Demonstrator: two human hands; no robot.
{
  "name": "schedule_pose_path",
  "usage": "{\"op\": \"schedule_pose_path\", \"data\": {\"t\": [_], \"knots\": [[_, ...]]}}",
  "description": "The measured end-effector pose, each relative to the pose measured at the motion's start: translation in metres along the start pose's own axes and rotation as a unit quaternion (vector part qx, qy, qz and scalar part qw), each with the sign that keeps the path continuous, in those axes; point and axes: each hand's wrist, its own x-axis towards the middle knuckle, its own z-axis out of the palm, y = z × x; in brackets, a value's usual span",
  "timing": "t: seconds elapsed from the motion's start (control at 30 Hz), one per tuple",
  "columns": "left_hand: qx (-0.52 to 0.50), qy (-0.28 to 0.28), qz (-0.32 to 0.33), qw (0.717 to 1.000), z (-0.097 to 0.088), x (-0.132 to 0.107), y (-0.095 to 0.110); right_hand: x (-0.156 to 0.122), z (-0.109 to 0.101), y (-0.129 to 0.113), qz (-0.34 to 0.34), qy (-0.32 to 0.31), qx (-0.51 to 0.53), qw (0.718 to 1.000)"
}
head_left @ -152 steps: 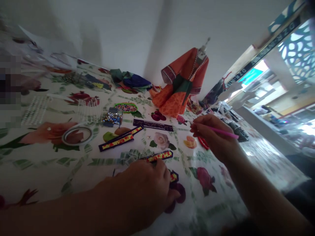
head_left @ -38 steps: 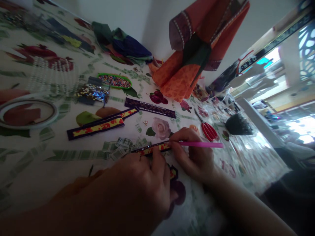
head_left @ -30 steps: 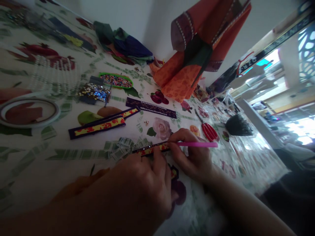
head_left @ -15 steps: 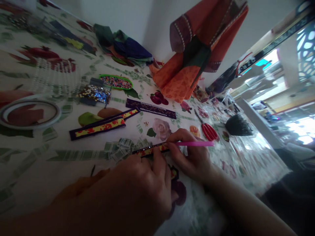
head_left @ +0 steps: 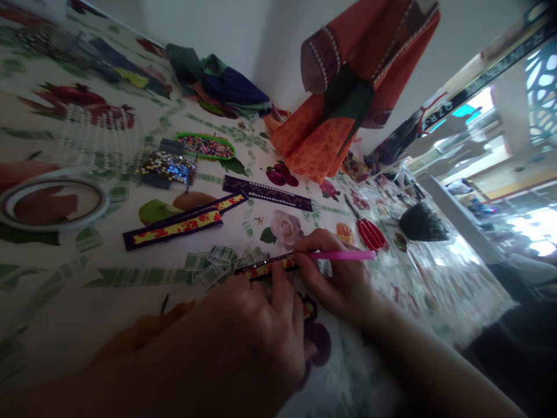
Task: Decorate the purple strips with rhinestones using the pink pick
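My left hand (head_left: 252, 337) is closed on a narrow fabric strip (head_left: 261, 269) with a yellow and red print, a dark border and small shiny dots along its upper edge. Its fingers press the strip down against the table. My right hand (head_left: 337, 281) pinches a thin pink pen-like stick (head_left: 343, 255), whose tip is hidden at my fingers over the strip's right part. Another end of printed strip (head_left: 310, 309) shows beside my left fingers. Two similar strips (head_left: 178, 229) lie farther off, with a dark strip carrying rows of white beads (head_left: 267, 193) behind them.
A green tray of coloured beads (head_left: 206, 146), sequins (head_left: 167, 167), strings of white beads (head_left: 102, 136) and a roll of tape (head_left: 93, 200) lie to the left. Red-handled scissors (head_left: 371, 233) lie to the right. A small orange garment (head_left: 324, 139) stands by the wall. Folded cloth (head_left: 230, 81) rests nearby.
The pink stick's free end has shifted very slightly left in my right hand. My left hand and the strip stay almost where they were.
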Motion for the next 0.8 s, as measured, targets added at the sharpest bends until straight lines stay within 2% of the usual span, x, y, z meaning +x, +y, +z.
{"op": "schedule_pose_path", "data": {"t": [0.17,0.3,0.53,0.8], "knots": [[-0.002,0.006,0.002,1.0,-0.0011,-0.0013,0.0008,-0.0013,0.0002,0.0004,0.004,-0.004,-0.006,1.0],[0.018,-0.017,0.013,1.0,-0.0023,-0.0024,0.0001,-0.0008,0.0003,0.0002,0.004,0.002,-0.012,1.0],[-0.005,-0.02,0.016,1.0,-0.0002,-0.0051,-0.0002,0.0026,-0.0021,-0.0032,0.027,0.032,-0.012,0.999],[-0.012,-0.003,0.009,1.0,0.0025,-0.0064,0.0013,-0.0055,-0.0073,-0.0081,-0.011,0.044,-0.005,0.999]]}}
